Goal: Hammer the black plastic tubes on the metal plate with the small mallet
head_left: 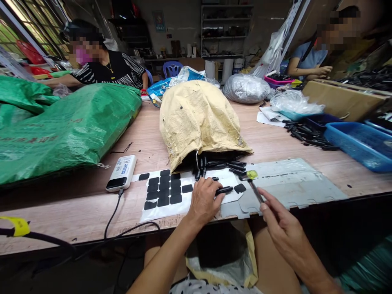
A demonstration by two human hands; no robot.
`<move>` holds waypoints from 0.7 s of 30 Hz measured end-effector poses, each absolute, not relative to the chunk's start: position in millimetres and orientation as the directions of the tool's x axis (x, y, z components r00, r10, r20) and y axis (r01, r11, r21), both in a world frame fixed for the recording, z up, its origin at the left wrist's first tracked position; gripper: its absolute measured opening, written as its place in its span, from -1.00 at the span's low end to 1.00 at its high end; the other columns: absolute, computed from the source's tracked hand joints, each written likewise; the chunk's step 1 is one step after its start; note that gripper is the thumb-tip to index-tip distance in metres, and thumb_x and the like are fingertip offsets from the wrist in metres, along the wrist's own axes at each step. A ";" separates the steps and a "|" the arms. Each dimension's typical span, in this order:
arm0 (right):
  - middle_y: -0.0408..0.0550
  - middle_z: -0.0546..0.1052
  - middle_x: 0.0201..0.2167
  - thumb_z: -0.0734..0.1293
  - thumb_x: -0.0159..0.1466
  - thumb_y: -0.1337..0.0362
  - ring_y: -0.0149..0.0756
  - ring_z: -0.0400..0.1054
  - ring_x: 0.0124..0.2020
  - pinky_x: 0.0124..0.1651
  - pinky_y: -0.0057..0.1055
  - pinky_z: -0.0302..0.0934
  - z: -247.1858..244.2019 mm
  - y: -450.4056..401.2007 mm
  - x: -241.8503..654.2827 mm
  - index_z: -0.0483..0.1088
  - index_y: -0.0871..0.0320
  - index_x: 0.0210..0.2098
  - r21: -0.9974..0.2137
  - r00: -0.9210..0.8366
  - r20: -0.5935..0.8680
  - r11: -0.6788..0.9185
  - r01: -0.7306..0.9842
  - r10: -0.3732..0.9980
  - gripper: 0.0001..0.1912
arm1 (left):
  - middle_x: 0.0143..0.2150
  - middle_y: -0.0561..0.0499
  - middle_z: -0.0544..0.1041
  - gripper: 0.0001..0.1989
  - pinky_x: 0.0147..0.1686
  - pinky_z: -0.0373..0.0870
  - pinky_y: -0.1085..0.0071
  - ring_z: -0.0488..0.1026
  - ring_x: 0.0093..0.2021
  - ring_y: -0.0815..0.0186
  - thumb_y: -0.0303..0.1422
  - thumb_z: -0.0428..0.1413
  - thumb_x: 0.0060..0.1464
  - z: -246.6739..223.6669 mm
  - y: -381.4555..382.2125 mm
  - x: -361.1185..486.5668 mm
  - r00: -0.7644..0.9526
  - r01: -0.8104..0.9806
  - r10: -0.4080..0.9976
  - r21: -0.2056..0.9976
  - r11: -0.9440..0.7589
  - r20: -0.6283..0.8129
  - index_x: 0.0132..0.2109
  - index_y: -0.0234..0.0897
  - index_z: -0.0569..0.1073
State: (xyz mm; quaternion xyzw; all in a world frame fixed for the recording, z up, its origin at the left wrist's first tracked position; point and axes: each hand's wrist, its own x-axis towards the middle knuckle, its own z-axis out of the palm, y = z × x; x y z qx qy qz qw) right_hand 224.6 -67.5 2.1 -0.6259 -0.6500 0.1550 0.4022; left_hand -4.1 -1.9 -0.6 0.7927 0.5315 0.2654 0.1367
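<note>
My left hand [206,200] is closed around a black pen-shaped piece [225,190], whose end sticks out to the right past the fingers. Between the thumb and fingers of my right hand [280,222] is a slim metal tool [256,192] with a yellow-green lump [252,174] at its far end. A black rounded square [239,188] lies just left of the tool. More such squares [164,186] sit in rows on a white sheet [186,210] left of my left hand. Beyond the hands, several black pen-shaped pieces [216,164] spill from the mouth of a yellow woven sack [200,116].
A grey board [294,179] lies under my right hand's side. A cabled power bank [121,173] and a large green sack [70,126] stand left. Blue baskets [358,145] and loose black pieces [309,132] are at right. An open bag [220,269] hangs below the table edge. Two people sit across.
</note>
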 end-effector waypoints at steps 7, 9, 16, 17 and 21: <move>0.01 0.56 -0.05 0.13 0.44 0.23 -0.27 0.48 -0.02 0.09 -0.35 0.38 13.3 -77.3 204.3 0.32 0.01 0.29 -0.651 -0.088 0.341 0.302 0.697 0.936 -0.54 | -0.17 0.00 0.53 -0.83 -0.09 0.25 0.24 0.41 -0.09 0.17 -0.33 0.26 0.16 -0.5 -4.2 -10.4 0.266 0.710 0.937 0.611 -0.350 0.227 -0.08 -0.16 0.57; -0.01 0.54 -0.17 0.13 0.44 0.25 -0.31 0.49 -0.15 0.01 -0.40 0.40 13.4 -80.3 202.5 0.29 0.00 0.32 -0.628 -0.090 0.374 0.323 0.708 0.923 -0.52 | -0.18 0.01 0.53 -0.83 -0.09 0.25 0.24 0.41 -0.10 0.18 -0.32 0.26 0.16 -1.2 -3.2 -10.7 0.262 0.703 0.938 0.621 -0.346 0.225 -0.08 -0.15 0.58; -0.08 0.45 -0.31 0.11 0.45 0.27 -0.37 0.43 -0.33 -0.15 -0.49 0.40 6.1 -83.3 202.3 0.25 -0.06 0.35 -0.568 -0.128 0.338 0.311 0.762 0.932 -0.51 | -0.20 0.01 0.52 -0.84 -0.10 0.26 0.26 0.40 -0.11 0.19 -0.33 0.27 0.15 -3.4 -1.3 -9.7 0.255 0.704 0.939 0.621 -0.344 0.230 -0.10 -0.17 0.58; -0.07 0.45 -0.30 0.11 0.45 0.27 -0.37 0.43 -0.32 -0.16 -0.50 0.40 7.0 -83.6 201.0 0.24 -0.05 0.35 -0.573 -0.132 0.344 0.319 0.755 0.930 -0.50 | -0.20 0.01 0.52 -0.83 -0.10 0.26 0.26 0.40 -0.12 0.19 -0.33 0.27 0.15 -3.8 -1.2 -9.9 0.256 0.703 0.938 0.621 -0.347 0.234 -0.09 -0.17 0.58; -0.08 0.42 -0.30 0.10 0.45 0.29 -0.40 0.39 -0.37 -0.23 -0.54 0.36 11.6 -85.8 191.4 0.21 -0.05 0.37 -0.592 -0.192 0.334 0.364 0.719 0.923 -0.49 | -0.21 0.02 0.52 -0.84 -0.11 0.25 0.26 0.40 -0.13 0.19 -0.33 0.27 0.15 -5.1 -0.8 -10.6 0.252 0.709 0.936 0.612 -0.352 0.246 -0.10 -0.17 0.58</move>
